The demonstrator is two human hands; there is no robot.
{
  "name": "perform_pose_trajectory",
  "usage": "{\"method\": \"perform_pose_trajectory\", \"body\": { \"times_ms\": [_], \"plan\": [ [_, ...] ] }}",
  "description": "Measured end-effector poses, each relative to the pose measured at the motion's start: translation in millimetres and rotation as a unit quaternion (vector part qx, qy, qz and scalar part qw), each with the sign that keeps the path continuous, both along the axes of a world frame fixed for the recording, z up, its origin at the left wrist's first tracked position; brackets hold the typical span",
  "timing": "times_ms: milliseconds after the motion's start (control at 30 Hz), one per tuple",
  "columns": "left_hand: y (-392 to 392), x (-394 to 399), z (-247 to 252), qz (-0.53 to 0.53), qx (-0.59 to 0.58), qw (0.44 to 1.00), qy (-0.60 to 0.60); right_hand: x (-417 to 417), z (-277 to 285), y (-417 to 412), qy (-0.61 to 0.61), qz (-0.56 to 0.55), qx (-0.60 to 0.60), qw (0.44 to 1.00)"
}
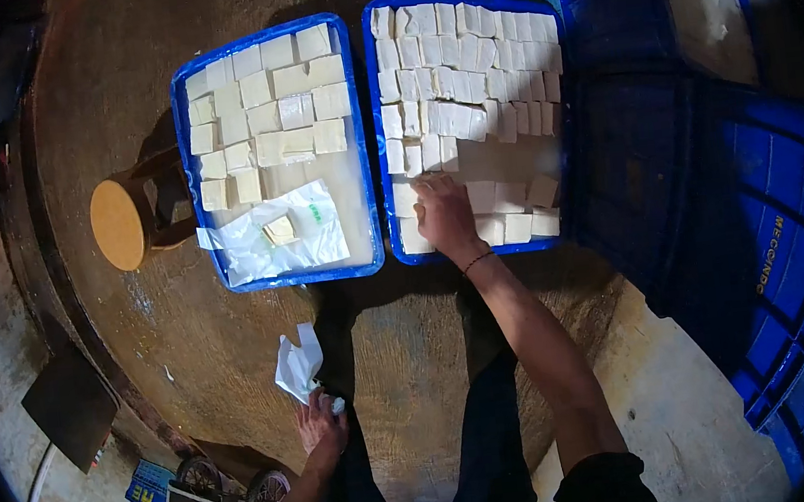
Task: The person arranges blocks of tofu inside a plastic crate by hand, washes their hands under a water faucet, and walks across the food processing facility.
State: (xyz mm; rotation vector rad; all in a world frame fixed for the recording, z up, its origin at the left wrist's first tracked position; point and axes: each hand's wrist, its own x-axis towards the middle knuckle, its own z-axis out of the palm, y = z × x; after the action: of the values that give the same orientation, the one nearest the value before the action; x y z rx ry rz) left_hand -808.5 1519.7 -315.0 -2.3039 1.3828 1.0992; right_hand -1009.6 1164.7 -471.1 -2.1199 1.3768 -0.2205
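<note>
Two blue plastic trays of white tofu-like blocks lie side by side before me. In the right tray stand close rows of narrow blocks. My right hand is over this tray's nearer left part, fingers curled down at the blocks there; the fingertips are partly hidden. Beside my left leg, my left hand grips a crumpled white plastic bag. The left tray holds broader flat blocks. On its near end rests a spread white plastic bag with green print and a pale block showing.
A round-topped wooden stool stands left of the left tray. Large blue plastic crates rise close on the right, one holding pale contents. Small wheels and a dark board are at the lower left.
</note>
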Motion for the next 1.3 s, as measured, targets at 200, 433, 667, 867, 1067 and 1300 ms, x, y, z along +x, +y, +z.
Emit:
{"method": "perform_pose_trajectory", "body": {
  "times_ms": [200, 433, 667, 867, 1067, 1300],
  "plan": [
    [0.8, 0.8, -0.7, -0.009, -0.001, 1.0, 0.007, 3.4, -4.6, 0.4, 0.052, 0.033, 0.031, 0.998],
    [-2.2, 2.3, 3.4, 0.002, 0.006, 1.0, 0.021, -6.6, -1.8, -31.9, 0.01, -0.238, -0.016, 0.971],
    [2.5, 1.7, -1.4, -0.006, -0.007, 1.0, 0.015, -29.7, -39.1, -50.1, -0.046, -0.336, 0.091, 0.936],
    [3.5, 2.0, -1.9, -0.005, 0.002, 1.0, 0.007, -27.2, -28.5, -56.9, -0.053, -0.347, 0.106, 0.931],
    [4.7, -3.5, -9.0, -0.018, -0.009, 1.0, 0.02, -49.0, -45.2, -62.1, -0.033, -0.325, 0.122, 0.937],
    [8.2, 0.5, -8.1, -0.02, -0.004, 1.0, 0.01, -151.3, -59.1, -46.3, -0.144, -0.352, 0.087, 0.921]
  ]
}}
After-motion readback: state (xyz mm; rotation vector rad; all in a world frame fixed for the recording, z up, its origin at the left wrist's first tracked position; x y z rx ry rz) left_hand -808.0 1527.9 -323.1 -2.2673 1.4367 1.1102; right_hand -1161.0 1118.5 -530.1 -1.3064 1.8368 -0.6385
